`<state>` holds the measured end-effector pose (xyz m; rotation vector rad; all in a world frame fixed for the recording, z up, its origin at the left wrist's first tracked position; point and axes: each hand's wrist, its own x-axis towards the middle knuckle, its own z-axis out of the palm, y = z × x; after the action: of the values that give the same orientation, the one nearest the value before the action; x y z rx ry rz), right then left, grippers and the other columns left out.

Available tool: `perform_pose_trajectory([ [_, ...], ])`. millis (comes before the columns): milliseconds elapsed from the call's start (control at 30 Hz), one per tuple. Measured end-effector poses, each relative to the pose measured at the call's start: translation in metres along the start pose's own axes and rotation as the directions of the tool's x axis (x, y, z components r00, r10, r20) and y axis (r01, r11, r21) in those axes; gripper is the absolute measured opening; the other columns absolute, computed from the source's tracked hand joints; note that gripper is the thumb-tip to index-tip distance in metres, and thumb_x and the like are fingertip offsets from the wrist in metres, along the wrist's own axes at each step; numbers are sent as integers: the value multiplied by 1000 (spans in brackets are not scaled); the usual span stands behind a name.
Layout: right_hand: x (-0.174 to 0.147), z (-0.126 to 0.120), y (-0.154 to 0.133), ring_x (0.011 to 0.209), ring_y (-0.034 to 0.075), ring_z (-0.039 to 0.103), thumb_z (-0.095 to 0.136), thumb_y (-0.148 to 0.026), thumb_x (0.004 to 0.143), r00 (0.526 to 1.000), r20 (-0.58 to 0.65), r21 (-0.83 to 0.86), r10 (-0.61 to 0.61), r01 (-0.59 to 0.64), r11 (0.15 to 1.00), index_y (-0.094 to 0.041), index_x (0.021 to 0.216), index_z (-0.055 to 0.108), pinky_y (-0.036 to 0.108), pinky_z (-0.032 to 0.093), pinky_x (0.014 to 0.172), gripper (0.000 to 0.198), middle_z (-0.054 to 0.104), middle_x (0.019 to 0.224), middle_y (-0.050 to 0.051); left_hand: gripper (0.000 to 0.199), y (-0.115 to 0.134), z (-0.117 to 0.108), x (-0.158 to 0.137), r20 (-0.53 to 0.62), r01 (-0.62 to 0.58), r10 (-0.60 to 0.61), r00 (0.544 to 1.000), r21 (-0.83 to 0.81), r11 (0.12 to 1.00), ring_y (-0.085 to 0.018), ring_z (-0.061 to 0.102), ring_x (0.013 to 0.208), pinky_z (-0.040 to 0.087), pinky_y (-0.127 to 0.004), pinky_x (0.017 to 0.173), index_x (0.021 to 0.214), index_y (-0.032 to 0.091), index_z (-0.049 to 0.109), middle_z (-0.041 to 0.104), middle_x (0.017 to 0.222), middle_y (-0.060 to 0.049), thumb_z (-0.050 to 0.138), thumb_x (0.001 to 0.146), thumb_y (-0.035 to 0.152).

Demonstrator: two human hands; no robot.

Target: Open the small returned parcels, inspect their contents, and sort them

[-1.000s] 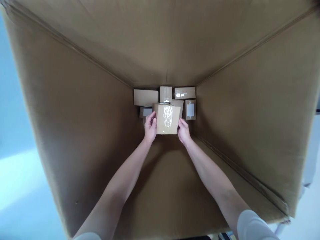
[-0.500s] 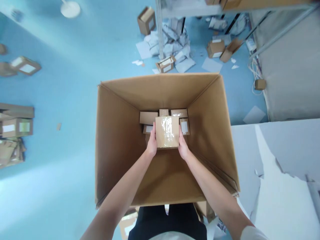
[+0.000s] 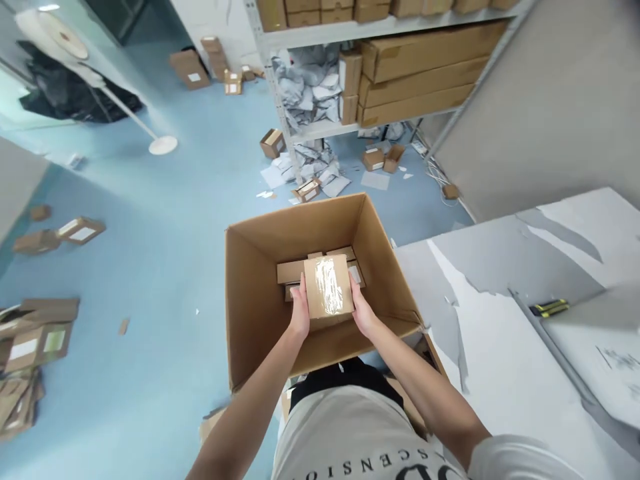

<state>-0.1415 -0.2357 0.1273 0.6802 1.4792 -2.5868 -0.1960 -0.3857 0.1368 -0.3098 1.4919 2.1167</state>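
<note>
Between my two palms is a small cardboard box (image 3: 314, 293) with shiny clear tape down its top. My left hand (image 3: 300, 310) presses its left side, and my right hand (image 3: 363, 310) presses its right side. The box is held over the inside of a large open carton (image 3: 255, 307). Deeper in that carton lie several smaller boxes (image 3: 291, 271), partly hidden behind the held box and my hands. One of them, a box with a white label (image 3: 355, 274), shows just beyond my right fingers.
At the right stands a table (image 3: 490, 333) covered in torn white sheeting, with a yellow-black box cutter (image 3: 549, 307) on it. A metal shelf (image 3: 395, 30) bears boxes and grey mailers. Loose cartons (image 3: 37, 347) lie on the floor at left, near a white stand fan (image 3: 163, 145).
My view has tilted up, so the shelf, fan and more of the table now show. Both hands still hold the taped box, which appears nearer to me and slightly turned.
</note>
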Motion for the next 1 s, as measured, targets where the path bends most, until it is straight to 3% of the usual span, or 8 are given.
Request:
perform_pose_trajectory([
  [133,-37,-3,-19,146,16,16,46,-58,85,981,-142,57,-130,139,989,-37,141,42,41,15,121,60,27,153,-14,65,5,25,-3,151,-30,21,988,57,998,-20,24,144,21,-38,120,144,36,37,36,151,7,23,89,68],
  [233,-63,-16,-31,145,18,20,44,-42,80,952,-253,94,-170,199,975,-37,140,43,44,18,120,60,34,150,-16,56,0,51,-2,255,-17,1,967,61,998,-18,23,145,19,-35,121,144,34,37,36,151,9,36,91,51],
  [433,-124,-58,-38,144,18,25,40,-34,77,850,-461,121,-253,343,932,-35,141,43,46,22,118,64,39,147,-15,59,-26,113,-19,474,23,-100,875,164,986,-17,19,146,17,-34,121,144,33,39,37,150,12,39,86,40],
  [567,-175,-92,-32,143,18,27,40,-33,78,738,-609,132,-291,456,880,-36,139,45,46,18,119,61,40,147,-14,58,-55,165,-41,613,50,-200,764,252,966,-18,20,145,18,-34,121,143,32,40,38,149,11,40,85,40],
  [733,-244,-148,-19,144,17,24,42,-36,79,568,-769,147,-294,604,783,-38,138,45,45,17,120,59,35,149,-16,59,-113,238,-80,728,107,-351,589,361,927,-18,20,145,17,-34,121,143,28,40,37,149,10,40,85,39],
  [1000,-339,-240,1,144,16,23,43,-37,77,345,-916,117,-205,718,686,-36,141,43,42,20,119,64,32,150,-17,62,-217,337,-150,748,167,-533,395,512,843,-18,23,144,19,-33,120,148,23,31,31,153,6,40,88,34],
])
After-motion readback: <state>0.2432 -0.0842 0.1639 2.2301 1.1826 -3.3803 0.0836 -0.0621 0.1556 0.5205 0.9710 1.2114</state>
